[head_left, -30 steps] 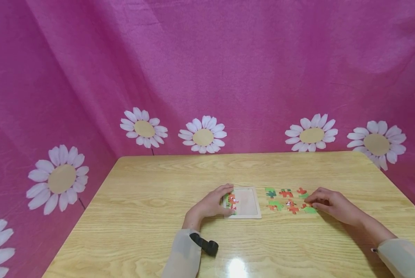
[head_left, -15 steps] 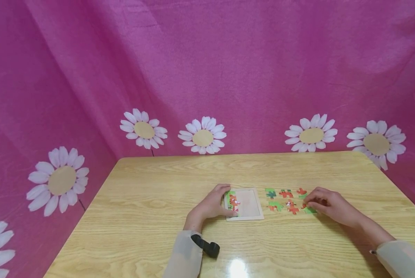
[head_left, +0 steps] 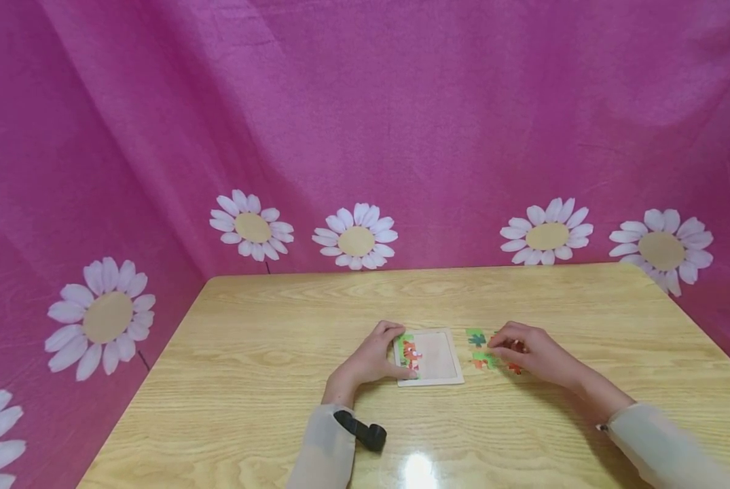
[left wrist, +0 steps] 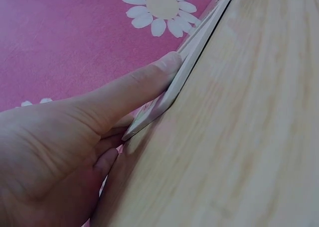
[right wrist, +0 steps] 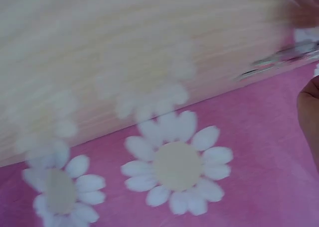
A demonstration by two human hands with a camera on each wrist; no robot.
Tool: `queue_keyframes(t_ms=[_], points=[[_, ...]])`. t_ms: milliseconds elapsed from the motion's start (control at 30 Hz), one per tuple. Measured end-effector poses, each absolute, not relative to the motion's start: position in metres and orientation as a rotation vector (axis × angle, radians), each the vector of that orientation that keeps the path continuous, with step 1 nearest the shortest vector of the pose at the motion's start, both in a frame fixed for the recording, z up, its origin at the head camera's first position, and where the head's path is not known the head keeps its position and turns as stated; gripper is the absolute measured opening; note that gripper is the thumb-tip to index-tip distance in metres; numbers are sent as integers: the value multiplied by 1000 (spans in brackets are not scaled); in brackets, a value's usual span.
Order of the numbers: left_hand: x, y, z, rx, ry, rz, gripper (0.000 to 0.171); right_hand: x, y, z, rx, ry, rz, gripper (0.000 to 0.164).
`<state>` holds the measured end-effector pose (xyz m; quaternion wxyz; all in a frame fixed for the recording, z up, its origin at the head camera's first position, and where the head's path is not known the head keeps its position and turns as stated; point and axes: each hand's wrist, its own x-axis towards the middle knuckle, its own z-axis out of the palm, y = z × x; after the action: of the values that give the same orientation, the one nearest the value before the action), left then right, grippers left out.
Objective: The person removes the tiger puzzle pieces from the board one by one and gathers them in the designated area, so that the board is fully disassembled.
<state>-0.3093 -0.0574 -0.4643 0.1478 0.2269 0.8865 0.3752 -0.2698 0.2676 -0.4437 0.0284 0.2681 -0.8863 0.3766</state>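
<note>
A square wooden puzzle tray [head_left: 460, 367] lies on the table, with green and red printed pieces [head_left: 409, 350] fitted along its left side. My left hand [head_left: 371, 356] grips the tray's left side; in the left wrist view its thumb [left wrist: 167, 65] presses on the near rim. My right hand [head_left: 538, 350] is over the loose pieces right of the tray, thumb and fingers pinched together on a puzzle piece that they mostly hide. Below and left of its fingertips lies a green and orange piece [head_left: 482, 361], and a green piece [head_left: 476, 337] sits farther back. Other red pieces are partly covered by this hand.
The wooden table [head_left: 291, 326] reaches back to a pink curtain [head_left: 401, 122] printed with white daisies. A black strap [head_left: 361, 431] is on the left sleeve. In the right wrist view, blur softens the tabletop [right wrist: 75, 48].
My right hand has moved left from the rightmost loose pieces to over the middle ones, fingers still pinched. The tray shifted slightly right earlier, and my left hand has kept hold of it.
</note>
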Motion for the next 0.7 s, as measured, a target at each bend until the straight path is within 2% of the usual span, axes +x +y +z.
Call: queue_keyframes(t_ms=[367,700], points=[[-309,-56,-464,657,2562,1075,86,-296,204,-446,881,-2831,1173,7],[-309,-58,-464,643,2545,1095,87,-311,167,-450,904,-2920,1114,6]])
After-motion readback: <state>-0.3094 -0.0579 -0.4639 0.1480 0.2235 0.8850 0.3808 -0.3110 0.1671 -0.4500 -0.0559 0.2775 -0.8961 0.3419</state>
